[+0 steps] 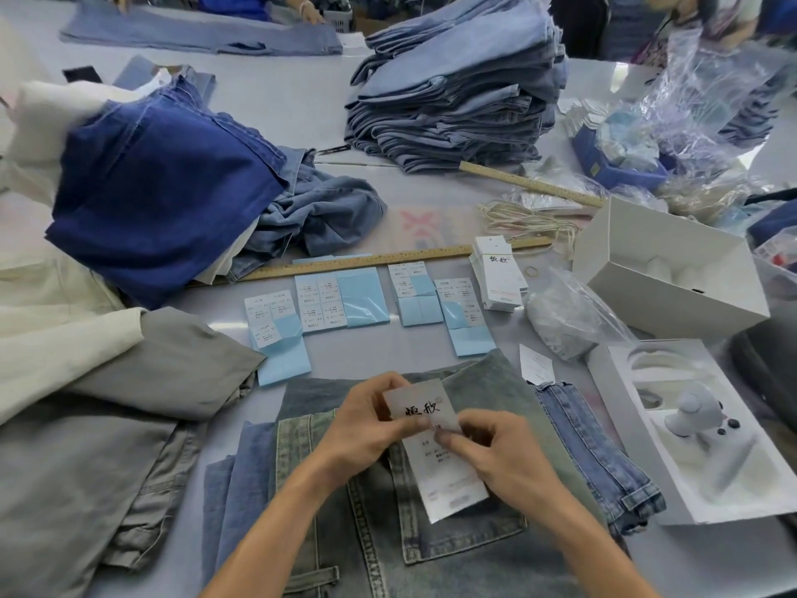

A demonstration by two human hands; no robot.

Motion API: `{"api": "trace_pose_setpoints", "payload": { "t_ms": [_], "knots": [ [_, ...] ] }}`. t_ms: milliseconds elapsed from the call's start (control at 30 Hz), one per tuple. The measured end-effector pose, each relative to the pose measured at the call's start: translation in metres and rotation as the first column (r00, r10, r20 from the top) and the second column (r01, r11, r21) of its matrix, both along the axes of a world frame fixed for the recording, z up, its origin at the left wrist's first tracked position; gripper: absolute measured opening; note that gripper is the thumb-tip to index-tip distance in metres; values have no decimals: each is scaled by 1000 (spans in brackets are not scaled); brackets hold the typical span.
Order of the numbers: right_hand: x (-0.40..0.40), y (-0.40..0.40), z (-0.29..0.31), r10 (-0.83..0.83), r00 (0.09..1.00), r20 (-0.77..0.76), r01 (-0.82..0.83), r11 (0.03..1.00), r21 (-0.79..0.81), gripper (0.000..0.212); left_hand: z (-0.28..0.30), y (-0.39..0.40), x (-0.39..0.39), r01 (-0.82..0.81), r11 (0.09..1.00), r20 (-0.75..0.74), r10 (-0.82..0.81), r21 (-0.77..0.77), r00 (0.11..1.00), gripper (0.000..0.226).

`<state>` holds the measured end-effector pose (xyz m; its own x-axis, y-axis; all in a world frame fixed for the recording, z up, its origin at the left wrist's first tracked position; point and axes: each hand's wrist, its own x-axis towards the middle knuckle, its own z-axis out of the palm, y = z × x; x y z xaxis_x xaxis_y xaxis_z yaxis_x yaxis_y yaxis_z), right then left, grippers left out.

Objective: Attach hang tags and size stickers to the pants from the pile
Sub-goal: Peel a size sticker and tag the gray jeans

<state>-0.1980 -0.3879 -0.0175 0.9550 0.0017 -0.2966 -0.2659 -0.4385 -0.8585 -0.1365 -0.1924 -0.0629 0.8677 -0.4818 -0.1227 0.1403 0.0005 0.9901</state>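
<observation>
Head view: left hand (366, 420) and right hand (496, 451) both hold one white hang tag (435, 446) above the grey-green jeans (358, 533) lying flat on the table (388, 351). Left fingers (388, 384) curl round the tag's top left edge, thumb on its face. Right fingers pinch its middle; whether a sticker is under them I cannot tell. Size sticker sheets (340, 302) lie in a row just beyond the jeans, beside a wooden ruler (366, 263). Spare tag stack (498, 274) sits right of them. Folded denim pile (457, 92) far back.
</observation>
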Motion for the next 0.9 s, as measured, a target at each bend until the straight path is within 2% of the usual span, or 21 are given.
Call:
{"api": "trace_pose_setpoints", "payload": {
  "t_ms": [67,100,233,333,433,500,567,600,667,733,800,900],
  "knots": [
    [-4,2,2,-81,995,-52,90,977,195,7,4,-3,-2,-2,1000,-42,1,-11,999,28],
    [-5,2,2,-108,991,-76,123,964,237,11,4,-6,-3,-9,1000,-51,9,-2,999,27],
    [-4,-11,0,-108,988,-111,133,959,250,10,5,-26,-3,-50,998,-44,53,49,998,32],
    [11,-43,2,-237,971,14,230,954,191,6,6,-42,4,-49,995,-35,53,89,998,31],
    [43,-96,4,-439,874,209,424,899,114,13,2,-59,11,-44,992,-17,47,117,999,22],
    [68,-137,2,-515,787,340,556,831,-28,17,-2,-72,14,-63,989,-12,65,135,998,23],
    [96,-178,1,-468,768,438,604,757,-250,17,-4,-85,17,-95,985,-21,99,142,995,28],
    [111,-197,0,-407,799,442,577,724,-378,21,-4,-90,19,-115,982,-32,121,149,992,29],
    [142,-229,-5,-272,896,350,438,667,-602,31,-5,-102,23,-169,970,-49,181,176,982,34],
    [167,-245,-13,-198,956,219,295,613,-733,35,-6,-114,30,-246,947,-35,258,205,965,37],
    [181,-245,-20,-163,982,94,172,579,-797,37,-4,-125,35,-311,925,-20,323,217,946,37],
    [186,-242,-32,-98,995,17,72,591,-804,40,0,-142,43,-342,918,-17,352,202,936,36]
  ]
}}
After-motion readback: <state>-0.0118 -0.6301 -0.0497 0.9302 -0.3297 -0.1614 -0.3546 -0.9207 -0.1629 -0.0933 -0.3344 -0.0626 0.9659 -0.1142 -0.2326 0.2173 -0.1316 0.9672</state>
